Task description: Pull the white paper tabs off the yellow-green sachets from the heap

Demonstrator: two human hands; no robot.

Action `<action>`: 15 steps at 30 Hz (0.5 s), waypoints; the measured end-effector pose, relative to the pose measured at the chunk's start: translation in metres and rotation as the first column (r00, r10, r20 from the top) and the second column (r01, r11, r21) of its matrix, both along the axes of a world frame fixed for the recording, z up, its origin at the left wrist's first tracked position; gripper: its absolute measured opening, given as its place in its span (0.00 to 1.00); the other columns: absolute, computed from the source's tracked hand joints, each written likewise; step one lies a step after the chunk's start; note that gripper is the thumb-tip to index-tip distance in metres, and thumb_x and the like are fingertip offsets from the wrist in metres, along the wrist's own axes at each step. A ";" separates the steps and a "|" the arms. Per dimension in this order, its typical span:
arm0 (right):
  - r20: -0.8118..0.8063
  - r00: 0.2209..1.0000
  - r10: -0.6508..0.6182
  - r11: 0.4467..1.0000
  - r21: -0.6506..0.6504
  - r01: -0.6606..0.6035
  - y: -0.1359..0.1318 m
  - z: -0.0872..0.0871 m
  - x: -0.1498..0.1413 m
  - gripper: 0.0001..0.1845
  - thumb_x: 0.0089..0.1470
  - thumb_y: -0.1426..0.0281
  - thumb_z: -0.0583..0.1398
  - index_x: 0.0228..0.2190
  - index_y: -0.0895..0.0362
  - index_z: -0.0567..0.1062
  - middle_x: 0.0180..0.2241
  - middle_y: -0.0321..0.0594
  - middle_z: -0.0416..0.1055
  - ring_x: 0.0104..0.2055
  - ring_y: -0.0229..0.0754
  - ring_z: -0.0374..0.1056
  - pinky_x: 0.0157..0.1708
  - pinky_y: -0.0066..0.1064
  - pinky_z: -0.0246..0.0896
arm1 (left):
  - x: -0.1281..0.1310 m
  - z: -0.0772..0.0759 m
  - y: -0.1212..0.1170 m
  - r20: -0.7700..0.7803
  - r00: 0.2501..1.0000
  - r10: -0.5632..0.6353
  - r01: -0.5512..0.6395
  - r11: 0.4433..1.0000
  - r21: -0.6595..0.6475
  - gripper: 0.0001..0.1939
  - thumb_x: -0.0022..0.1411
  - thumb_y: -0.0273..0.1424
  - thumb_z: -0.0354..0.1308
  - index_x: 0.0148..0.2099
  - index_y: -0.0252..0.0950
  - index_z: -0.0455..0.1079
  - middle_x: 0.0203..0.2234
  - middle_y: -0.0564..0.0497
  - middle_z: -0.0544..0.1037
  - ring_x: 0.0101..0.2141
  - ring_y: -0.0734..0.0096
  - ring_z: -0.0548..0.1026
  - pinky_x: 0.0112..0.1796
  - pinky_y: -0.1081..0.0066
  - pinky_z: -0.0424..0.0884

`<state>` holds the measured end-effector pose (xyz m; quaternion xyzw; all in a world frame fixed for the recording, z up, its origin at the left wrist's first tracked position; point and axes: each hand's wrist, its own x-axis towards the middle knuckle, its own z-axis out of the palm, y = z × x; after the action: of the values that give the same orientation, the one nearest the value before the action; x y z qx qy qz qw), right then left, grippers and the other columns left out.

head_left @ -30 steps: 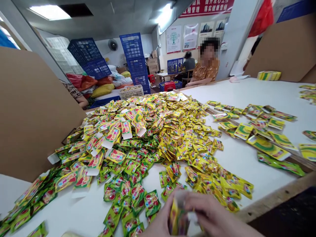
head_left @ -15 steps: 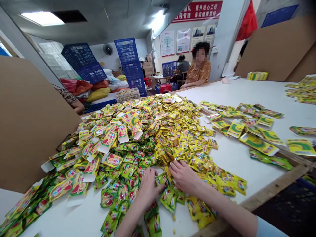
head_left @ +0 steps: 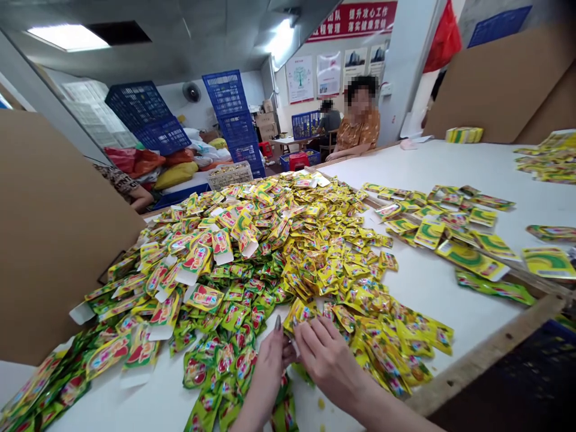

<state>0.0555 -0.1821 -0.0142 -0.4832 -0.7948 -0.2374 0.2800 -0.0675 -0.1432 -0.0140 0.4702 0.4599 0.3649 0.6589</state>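
Sachet [head_left: 299, 313] lies at the near edge of the pile [head_left: 252, 240], long axis slanting, just beyond the right hand [head_left: 330, 360] — nearer it than the left hand [head_left: 270, 366]. Fingers [head_left: 315, 331] curled on both; I cannot tell if they grip anything. Loose sachets [head_left: 472, 259] lie farther right on the table [head_left: 432, 312].

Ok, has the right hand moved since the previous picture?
Yes: the right hand has drawn back toward the person, away from the heap of yellow and green sachets.

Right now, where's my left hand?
In the head view, your left hand is lower centre, on green sachets, just left of your right hand.
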 end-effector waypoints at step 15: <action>-0.882 0.149 -0.447 0.396 -0.345 -0.851 0.018 0.020 0.049 0.19 0.53 0.57 0.54 0.41 0.57 0.66 0.28 0.36 0.71 0.24 0.38 0.70 0.24 0.31 0.67 | -0.008 0.043 0.034 -0.703 0.692 0.165 0.476 0.628 0.616 0.18 0.63 0.36 0.45 0.54 0.43 0.62 0.41 0.46 0.67 0.33 0.69 0.73 0.33 0.68 0.73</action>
<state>0.1047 -0.1638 0.0054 -0.4161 -0.4757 0.6342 0.4455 -0.0751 -0.1096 0.0292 0.8446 0.4287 0.2502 0.2005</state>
